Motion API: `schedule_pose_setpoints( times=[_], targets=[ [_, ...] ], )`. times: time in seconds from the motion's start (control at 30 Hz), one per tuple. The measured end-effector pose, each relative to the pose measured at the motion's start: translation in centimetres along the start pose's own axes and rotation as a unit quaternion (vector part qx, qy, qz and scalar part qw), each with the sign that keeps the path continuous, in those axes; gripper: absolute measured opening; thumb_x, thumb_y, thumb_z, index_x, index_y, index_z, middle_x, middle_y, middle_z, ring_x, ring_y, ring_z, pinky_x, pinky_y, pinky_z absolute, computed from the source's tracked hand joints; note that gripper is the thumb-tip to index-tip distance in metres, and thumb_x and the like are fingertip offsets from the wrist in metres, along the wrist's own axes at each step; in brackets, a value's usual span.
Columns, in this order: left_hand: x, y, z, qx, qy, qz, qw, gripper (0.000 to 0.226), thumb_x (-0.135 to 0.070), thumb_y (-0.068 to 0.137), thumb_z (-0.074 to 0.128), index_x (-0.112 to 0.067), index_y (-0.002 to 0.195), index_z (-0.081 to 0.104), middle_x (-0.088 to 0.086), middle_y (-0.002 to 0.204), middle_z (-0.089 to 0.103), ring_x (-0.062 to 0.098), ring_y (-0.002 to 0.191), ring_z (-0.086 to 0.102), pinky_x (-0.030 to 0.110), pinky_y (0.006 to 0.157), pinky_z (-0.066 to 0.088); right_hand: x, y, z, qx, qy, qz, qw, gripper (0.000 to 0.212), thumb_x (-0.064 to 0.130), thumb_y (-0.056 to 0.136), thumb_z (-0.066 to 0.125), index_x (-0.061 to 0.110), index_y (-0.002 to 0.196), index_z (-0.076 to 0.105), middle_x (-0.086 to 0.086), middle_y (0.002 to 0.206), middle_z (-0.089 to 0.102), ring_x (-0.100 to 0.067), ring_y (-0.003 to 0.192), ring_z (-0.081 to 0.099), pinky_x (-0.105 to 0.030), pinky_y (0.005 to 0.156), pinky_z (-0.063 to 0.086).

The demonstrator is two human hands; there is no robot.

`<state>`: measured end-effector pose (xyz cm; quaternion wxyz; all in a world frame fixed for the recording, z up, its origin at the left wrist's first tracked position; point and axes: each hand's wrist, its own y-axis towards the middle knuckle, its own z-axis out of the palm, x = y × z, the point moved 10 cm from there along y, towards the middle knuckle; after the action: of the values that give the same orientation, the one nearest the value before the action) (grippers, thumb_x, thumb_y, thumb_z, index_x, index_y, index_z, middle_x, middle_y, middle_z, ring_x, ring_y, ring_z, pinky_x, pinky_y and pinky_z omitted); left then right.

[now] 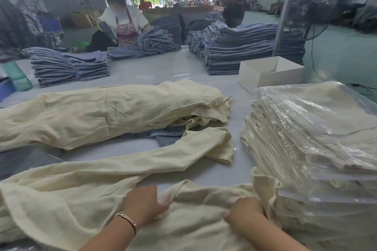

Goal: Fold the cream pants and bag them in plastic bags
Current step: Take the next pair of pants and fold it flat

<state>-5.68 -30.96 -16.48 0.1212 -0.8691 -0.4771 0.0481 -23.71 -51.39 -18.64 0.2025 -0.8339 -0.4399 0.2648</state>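
Bench (183,71): bagged stack (318,128) right; your left hand (142,204) and right hand (244,212), fingers curled gripping unfolded cream pants (71,195); pile (102,112) waits.

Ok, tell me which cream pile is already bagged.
The stack on the right: its pants are inside clear plastic. The pile behind and the pair under both hands are bare.

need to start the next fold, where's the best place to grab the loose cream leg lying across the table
Probably at its far hem end, coming from the right side: that end lies free on the table, bunched up, while the near end runs under the left hand.
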Motion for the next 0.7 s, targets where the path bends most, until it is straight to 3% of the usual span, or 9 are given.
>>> schedule_pose_setpoints(
  times=[0.1,0.2,0.27,0.33,0.4,0.47,0.5,0.6,0.7],
  targets=[
    [-0.6,0.8,-0.1,0.009,-0.023,0.016,1.0,0.054,-0.079,0.071,0.042,-0.025,0.069,0.045,-0.004,0.095,0.064,0.02,0.097,0.059,0.031,0.068,0.036,-0.7,1.0,-0.8,-0.017,0.042,-0.001,0.999,0.074,0.06,0.087,0.047,0.012,0.142,0.039,-0.008,0.142,0.043,-0.028,0.127,0.047,-0.042,0.099,0.046],
    [-1.6,1.6,0.0,0.005,-0.032,0.016,0.999,0.065,-0.077,0.072,0.048,-0.015,0.053,0.039,-0.001,0.074,0.044,0.021,0.076,0.048,0.032,0.062,0.03,-2.1,2.1,-1.9,-0.058,0.152,-0.009,0.987,0.121,0.064,0.068,0.069,0.023,0.151,-0.008,-0.017,0.151,0.014,-0.03,0.135,0.034,-0.036,0.102,0.043],
    [-2.3,2.4,-0.1,0.007,-0.092,0.018,0.996,0.057,-0.061,0.078,0.052,-0.011,0.053,0.04,0.005,0.065,0.044,0.025,0.068,0.047,0.036,0.06,0.032,-2.4,2.4,-3.3,-0.096,0.169,-0.022,0.981,0.137,0.062,0.063,0.076,0.032,0.143,-0.032,-0.02,0.156,-0.012,-0.03,0.139,0.028,-0.036,0.101,0.042],
    [-2.6,3.7,-1.8,-0.018,-0.147,0.04,0.988,0.037,-0.044,0.088,0.053,-0.013,0.067,0.057,0.007,0.08,0.062,0.026,0.084,0.059,0.033,0.067,0.037,-2.3,3.0,-5.3,-0.177,0.132,-0.051,0.974,0.136,0.054,0.068,0.077,0.035,0.138,-0.038,-0.013,0.156,-0.026,-0.03,0.137,0.026,-0.037,0.096,0.043],
    [-2.2,4.6,-5.2,-0.121,-0.131,0.077,0.981,0.018,-0.022,0.09,0.058,-0.006,0.087,0.065,0.015,0.099,0.064,0.034,0.103,0.059,0.035,0.086,0.044,-3.3,3.8,-6.0,-0.182,0.126,-0.037,0.974,0.129,0.051,0.07,0.077,0.034,0.146,-0.026,-0.007,0.159,-0.016,-0.03,0.14,0.02,-0.038,0.097,0.042],
    [-2.2,5.0,-7.5,-0.219,-0.05,0.113,0.968,0.011,-0.002,0.071,0.075,0.0,0.074,0.064,0.028,0.092,0.063,0.055,0.106,0.054,0.056,0.095,0.046,-5.3,4.5,-5.7,-0.139,0.163,0.024,0.977,0.116,0.048,0.075,0.073,0.025,0.152,-0.011,-0.012,0.157,0.01,-0.03,0.142,0.018,-0.038,0.104,0.039],
    [-1.5,5.2,-7.7,-0.222,-0.047,0.092,0.97,0.011,0.001,0.069,0.074,0.001,0.074,0.064,0.036,0.105,0.06,0.063,0.117,0.043,0.064,0.103,0.036,-6.0,4.6,-5.9,-0.138,0.175,0.05,0.974,0.102,0.041,0.083,0.067,0.02,0.153,-0.004,-0.014,0.152,0.021,-0.03,0.14,0.023,-0.037,0.105,0.039],
    [1.7,6.4,-4.3,-0.131,-0.038,-0.027,0.99,0.028,-0.02,0.088,0.05,-0.009,0.113,0.056,0.031,0.155,0.008,0.044,0.145,0.001,0.046,0.12,0.005,-6.6,3.2,-8.4,-0.257,0.149,0.085,0.951,0.049,0.014,0.092,0.033,0.021,0.141,0.032,-0.006,0.136,0.039,-0.024,0.126,0.038,-0.032,0.097,0.042],
    [3.1,6.2,-2.0,-0.078,-0.002,-0.056,0.995,0.041,-0.037,0.093,0.041,-0.023,0.131,0.047,0.014,0.155,0.023,0.033,0.146,0.013,0.042,0.117,0.012,-6.2,3.0,-8.2,-0.267,0.138,0.081,0.95,0.04,0.011,0.091,0.034,0.025,0.126,0.046,-0.002,0.13,0.041,-0.022,0.119,0.041,-0.031,0.089,0.045]
  ],
)
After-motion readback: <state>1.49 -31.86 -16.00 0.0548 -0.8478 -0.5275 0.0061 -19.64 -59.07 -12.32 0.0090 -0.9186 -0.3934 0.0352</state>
